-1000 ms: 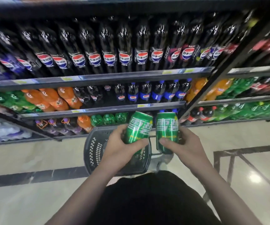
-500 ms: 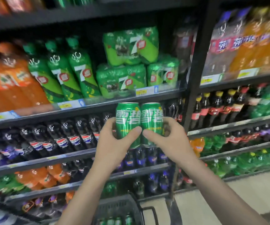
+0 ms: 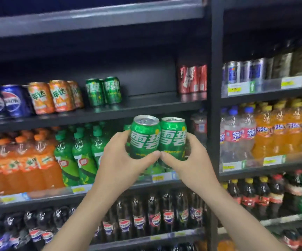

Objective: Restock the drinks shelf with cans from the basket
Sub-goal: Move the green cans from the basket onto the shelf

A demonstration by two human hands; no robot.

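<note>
Now, hands: left hand grips left can; right hand grips right can.
Shelf: dark, at 12 o'clock, green cans standing.
Room: shop aisle, stocked racks.

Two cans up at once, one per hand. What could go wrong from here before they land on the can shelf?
1. The left hand and right hand hold the left can and right can pressed side by side; releasing one may tip the other.
2. The green cans on the shelf stand near the edge; sliding new ones in could knock them over.
</note>
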